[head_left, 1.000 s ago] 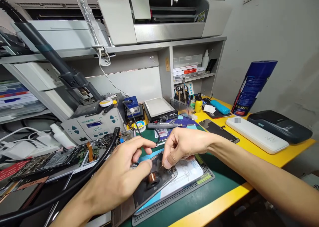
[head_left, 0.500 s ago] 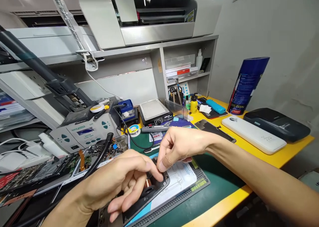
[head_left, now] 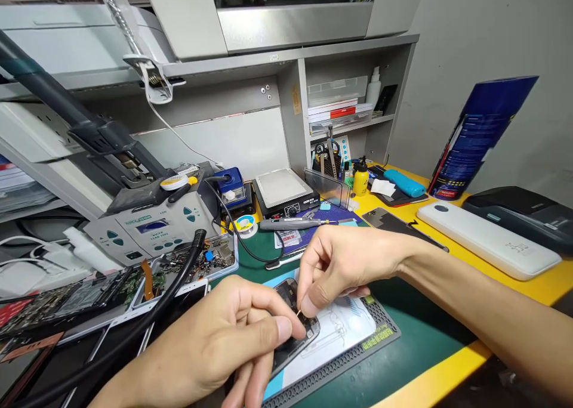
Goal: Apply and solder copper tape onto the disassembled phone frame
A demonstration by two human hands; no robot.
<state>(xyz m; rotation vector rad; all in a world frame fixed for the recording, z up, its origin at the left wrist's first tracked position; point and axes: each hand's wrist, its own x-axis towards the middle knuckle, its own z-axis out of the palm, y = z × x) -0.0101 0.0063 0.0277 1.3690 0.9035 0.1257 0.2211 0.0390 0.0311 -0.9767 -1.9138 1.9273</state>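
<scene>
A dark phone housing with its inner parts showing lies on a white-and-blue sheet with line drawings. My left hand reaches over it from the left. Its index fingertip touches the housing near the end, the thumb lies beside that finger, and the other fingers hang loosely apart; part of the housing is hidden below them. Across the same end, my right hand pinches thumb and index finger together on a tiny gold-coloured strip. Its exact kind is too small to make out.
Beneath the sheet is a grey textured mat. A tray of circuit boards and a black hose flank my left arm. Behind my hands are a grey pen-shaped tool and a hot plate. A white power bank lies rightward.
The camera view has tipped downward. My left hand has turned, its thumb now alongside the index finger. The copper-coloured part of the housing is now covered. My right hand keeps its pinch.
</scene>
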